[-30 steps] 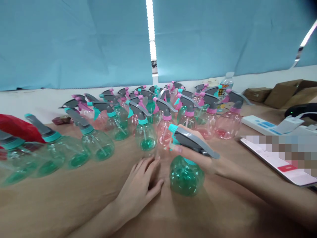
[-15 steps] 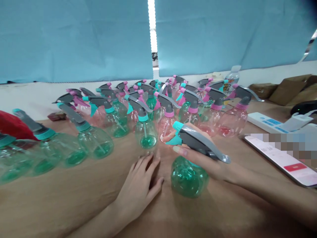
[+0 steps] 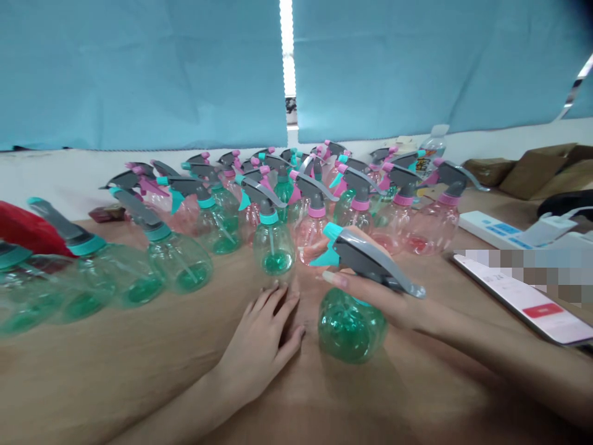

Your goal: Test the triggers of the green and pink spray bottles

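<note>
My right hand [image 3: 375, 290] grips a green spray bottle [image 3: 352, 327] around its neck, just under the grey and turquoise trigger head. The bottle tilts with its base toward me, and its round green body is at or just above the table. My left hand [image 3: 264, 334] lies palm down on the wooden table [image 3: 152, 377], fingers loosely spread, with nothing in it. Just beyond its fingertips stands another green spray bottle [image 3: 273, 247] with a turquoise collar. A pink spray bottle [image 3: 311, 232] stands behind my right hand, partly hidden by it.
Several more green and pink spray bottles crowd the back. A row of green spray bottles [image 3: 180, 262] runs along the left, near something red [image 3: 32, 228]. To the right are a phone [image 3: 519, 296], a white power strip [image 3: 495, 230], cardboard boxes [image 3: 537, 170] and a clear drink bottle [image 3: 433, 148].
The view has shifted very slightly. My right hand still grips the tilted spray bottle, and my left hand stays flat on the table.
</note>
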Motion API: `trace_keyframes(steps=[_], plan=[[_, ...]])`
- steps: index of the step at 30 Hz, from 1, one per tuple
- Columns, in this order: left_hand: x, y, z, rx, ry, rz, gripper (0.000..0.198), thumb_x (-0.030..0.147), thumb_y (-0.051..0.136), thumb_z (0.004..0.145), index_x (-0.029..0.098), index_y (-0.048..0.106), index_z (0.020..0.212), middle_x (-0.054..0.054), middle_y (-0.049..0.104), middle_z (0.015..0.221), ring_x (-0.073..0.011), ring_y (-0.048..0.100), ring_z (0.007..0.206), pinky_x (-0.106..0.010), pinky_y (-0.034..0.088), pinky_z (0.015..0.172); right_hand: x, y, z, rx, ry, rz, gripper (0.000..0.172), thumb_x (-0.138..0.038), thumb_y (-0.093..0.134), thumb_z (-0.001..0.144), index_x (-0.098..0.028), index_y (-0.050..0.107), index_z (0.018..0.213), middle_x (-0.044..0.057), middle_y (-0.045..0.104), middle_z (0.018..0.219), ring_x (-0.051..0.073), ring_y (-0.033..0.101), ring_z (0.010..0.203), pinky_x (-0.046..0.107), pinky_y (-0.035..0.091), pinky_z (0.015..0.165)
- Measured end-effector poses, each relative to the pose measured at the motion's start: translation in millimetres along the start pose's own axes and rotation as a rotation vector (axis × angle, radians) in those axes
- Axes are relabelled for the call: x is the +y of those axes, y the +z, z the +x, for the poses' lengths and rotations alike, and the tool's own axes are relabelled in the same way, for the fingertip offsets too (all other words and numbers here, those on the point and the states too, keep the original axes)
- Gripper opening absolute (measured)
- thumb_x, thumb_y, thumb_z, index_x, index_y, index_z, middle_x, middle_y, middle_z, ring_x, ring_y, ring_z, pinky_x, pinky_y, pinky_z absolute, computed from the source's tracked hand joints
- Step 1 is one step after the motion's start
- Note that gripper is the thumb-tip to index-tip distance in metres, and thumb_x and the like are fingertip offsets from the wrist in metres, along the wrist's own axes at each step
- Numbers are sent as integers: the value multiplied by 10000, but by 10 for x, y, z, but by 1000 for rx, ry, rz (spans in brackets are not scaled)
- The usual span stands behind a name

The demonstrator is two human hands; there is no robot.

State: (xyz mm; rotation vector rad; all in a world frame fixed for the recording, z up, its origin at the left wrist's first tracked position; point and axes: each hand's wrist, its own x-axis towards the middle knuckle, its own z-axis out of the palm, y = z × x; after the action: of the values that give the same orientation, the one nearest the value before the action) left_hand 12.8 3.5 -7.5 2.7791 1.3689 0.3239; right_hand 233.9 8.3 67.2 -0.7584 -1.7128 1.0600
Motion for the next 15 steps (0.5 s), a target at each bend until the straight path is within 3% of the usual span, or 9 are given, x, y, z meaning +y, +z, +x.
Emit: trace_keyframes(steps=[8, 15], plan=[[5, 4, -6, -11, 7, 5, 472, 360, 468, 951, 161, 455, 1378, -137, 460, 1428, -323, 393, 1311, -508, 357, 1038, 8, -11, 19, 4, -11, -23, 180, -228, 635, 831, -246, 507, 956, -63, 430, 712, 65, 357, 518, 221, 300, 455], [-3, 16, -6, 2, 9, -20, 476, 347, 479, 948, 152, 449, 1382, -143, 460, 1425, -326, 388, 1313, -512, 349, 1041, 47, -12, 10, 4, -5, -60, 232, -271, 635, 838, -247, 548, 1053, -7, 573, 918, 103, 525, 659, 280, 473, 689]])
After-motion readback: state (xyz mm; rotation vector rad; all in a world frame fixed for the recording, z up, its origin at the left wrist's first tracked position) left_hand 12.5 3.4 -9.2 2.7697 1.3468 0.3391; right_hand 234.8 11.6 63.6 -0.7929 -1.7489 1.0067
